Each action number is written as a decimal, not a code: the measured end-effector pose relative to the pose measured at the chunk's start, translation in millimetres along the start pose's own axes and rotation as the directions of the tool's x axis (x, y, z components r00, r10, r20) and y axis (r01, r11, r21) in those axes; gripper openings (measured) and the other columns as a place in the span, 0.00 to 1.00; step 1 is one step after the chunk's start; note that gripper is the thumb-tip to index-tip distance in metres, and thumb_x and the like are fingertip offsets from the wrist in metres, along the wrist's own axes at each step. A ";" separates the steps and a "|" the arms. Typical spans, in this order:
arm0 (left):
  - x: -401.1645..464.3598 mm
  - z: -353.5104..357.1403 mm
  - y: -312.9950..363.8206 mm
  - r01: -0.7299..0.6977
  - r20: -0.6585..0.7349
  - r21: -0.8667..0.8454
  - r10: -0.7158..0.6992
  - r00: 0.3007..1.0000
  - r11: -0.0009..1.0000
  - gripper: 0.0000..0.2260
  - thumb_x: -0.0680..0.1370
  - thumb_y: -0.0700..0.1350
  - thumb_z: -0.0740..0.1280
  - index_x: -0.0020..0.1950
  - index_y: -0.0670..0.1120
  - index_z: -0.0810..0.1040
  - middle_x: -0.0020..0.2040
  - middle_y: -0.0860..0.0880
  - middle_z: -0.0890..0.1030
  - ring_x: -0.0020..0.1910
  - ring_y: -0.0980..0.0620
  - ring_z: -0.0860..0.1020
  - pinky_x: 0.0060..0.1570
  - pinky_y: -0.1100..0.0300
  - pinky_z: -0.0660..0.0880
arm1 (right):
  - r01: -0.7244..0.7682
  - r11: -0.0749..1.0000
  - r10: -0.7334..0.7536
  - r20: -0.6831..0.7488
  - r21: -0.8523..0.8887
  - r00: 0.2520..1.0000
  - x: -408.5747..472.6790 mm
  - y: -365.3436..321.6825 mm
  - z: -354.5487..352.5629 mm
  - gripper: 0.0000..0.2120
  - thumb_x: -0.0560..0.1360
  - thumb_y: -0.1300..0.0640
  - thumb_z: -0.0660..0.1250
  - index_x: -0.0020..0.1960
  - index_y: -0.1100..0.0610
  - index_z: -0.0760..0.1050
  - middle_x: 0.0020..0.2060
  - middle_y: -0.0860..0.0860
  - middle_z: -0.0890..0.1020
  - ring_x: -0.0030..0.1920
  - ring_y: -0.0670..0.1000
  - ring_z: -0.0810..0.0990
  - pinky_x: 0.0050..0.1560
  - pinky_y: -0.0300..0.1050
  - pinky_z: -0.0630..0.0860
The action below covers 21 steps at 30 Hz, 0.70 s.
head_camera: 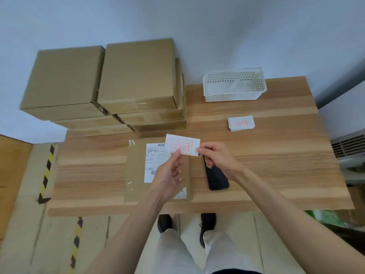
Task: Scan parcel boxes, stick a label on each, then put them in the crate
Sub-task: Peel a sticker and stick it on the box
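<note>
Both hands, left hand point(170, 171) and right hand point(219, 158), are pinching the label point(182, 144) above the parcel box point(136, 175); we are peeling slowly, then pressing it flat, clear of the barcode.

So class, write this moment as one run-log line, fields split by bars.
step: labelling | left hand and right hand: both pinch label | parcel: flat on table, beneath | basket: nothing visible inside

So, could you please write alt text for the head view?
Both hands, left hand and right hand, pinch a red-printed label above a flat parcel box on a wooden table, with a phone, label stack and white crate.
</note>
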<state>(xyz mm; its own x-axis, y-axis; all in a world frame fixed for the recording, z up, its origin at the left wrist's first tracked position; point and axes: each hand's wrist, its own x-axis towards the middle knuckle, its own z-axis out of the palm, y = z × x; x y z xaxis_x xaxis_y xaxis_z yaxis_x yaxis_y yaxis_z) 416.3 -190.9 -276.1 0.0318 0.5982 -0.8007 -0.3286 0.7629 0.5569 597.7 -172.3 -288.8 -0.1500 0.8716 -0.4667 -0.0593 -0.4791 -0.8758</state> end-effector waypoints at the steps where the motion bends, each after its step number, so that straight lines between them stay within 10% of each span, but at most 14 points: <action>1: -4.8 -3.4 -0.5 0.000 0.002 -0.016 0.000 1.000 1.000 0.16 0.72 0.54 0.76 0.55 0.46 0.84 0.38 0.53 0.79 0.31 0.55 0.68 0.33 0.60 0.64 | -0.002 1.000 0.002 0.007 -0.027 1.000 -1.1 -0.8 6.4 0.11 0.80 0.61 0.68 0.42 0.53 0.84 0.31 0.54 0.73 0.27 0.48 0.64 0.30 0.45 0.62; 7: -12.9 -19.0 -9.8 -0.093 -0.020 -0.064 0.092 0.996 0.994 0.06 0.76 0.43 0.75 0.51 0.43 0.83 0.41 0.50 0.81 0.31 0.55 0.69 0.33 0.59 0.63 | -0.038 0.989 0.043 0.034 -0.143 0.998 -12.3 -7.6 35.1 0.08 0.80 0.61 0.67 0.52 0.66 0.82 0.27 0.47 0.73 0.26 0.44 0.66 0.28 0.38 0.64; 21: -9.8 -29.7 -9.2 -0.167 -0.073 -0.056 0.163 0.984 0.984 0.05 0.74 0.42 0.77 0.48 0.42 0.85 0.39 0.51 0.82 0.31 0.56 0.69 0.32 0.60 0.66 | -0.003 0.997 -0.001 -0.044 -0.080 0.999 -30.5 0.5 49.4 0.03 0.77 0.63 0.72 0.46 0.60 0.84 0.38 0.54 0.85 0.27 0.48 0.68 0.29 0.41 0.70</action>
<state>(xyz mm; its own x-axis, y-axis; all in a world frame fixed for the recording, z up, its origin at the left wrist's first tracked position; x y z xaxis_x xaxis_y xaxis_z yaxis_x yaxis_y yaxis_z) 391.0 -211.1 -279.9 -0.0909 0.6952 -0.7131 -0.3813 0.6372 0.6698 553.5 -204.2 -268.9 -0.1064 0.8756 -0.4712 0.0200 -0.4719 -0.8814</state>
